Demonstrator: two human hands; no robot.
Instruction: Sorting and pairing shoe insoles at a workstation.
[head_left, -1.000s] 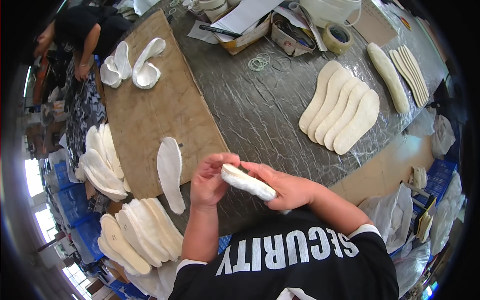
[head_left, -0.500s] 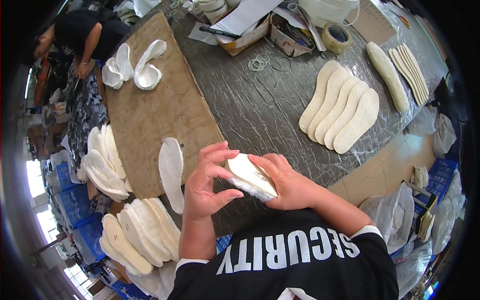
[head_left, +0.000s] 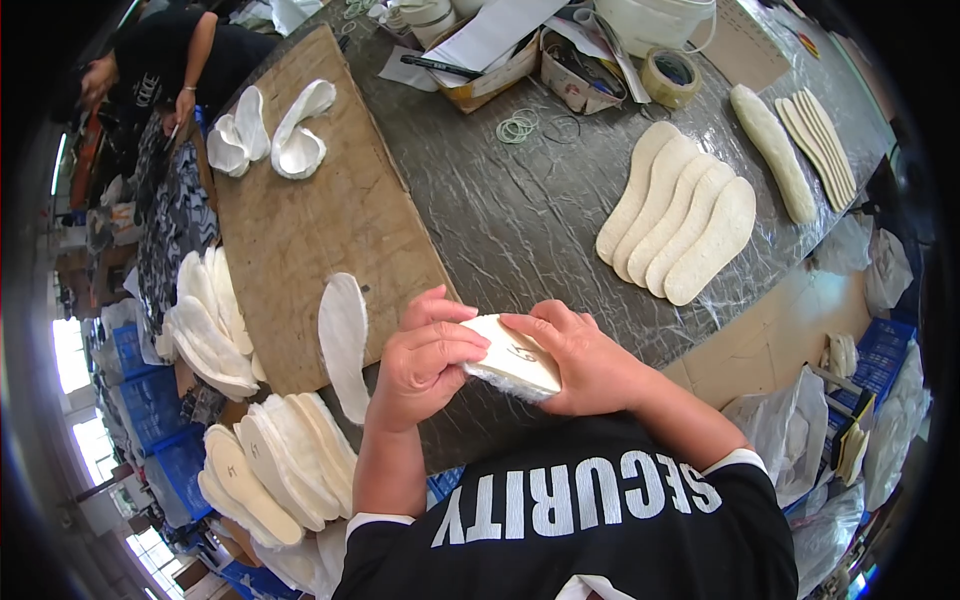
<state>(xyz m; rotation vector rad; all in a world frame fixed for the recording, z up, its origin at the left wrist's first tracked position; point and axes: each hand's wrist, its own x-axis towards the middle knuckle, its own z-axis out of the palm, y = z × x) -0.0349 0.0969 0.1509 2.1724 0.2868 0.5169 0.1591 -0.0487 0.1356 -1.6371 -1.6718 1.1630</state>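
Between my two hands is a fleece insole [head_left: 515,355], its smooth cream face up and white fluff showing along the near edge. My left hand [head_left: 425,358] has its fingers closed on the insole's left end. Gripping the other end is my right hand [head_left: 590,358], its thumb and fingers lying over the top face. Both hands hide the ends of the insole. Left of my left hand, a single white fleece insole [head_left: 344,335] lies fluffy side up, partly over the edge of the brown board.
The brown board [head_left: 310,215] carries two curled fleece insoles [head_left: 298,150]. Stacked insoles [head_left: 290,460] stand at lower left. Fanned felt insoles [head_left: 690,220] lie right, near a tape roll [head_left: 672,78], boxes and rubber bands [head_left: 517,126]. Another person [head_left: 165,60] works at upper left.
My left hand has closed from spread fingers onto the insole's left end. The insole has turned slightly, baring more of its marked face. The person at upper left has shifted.
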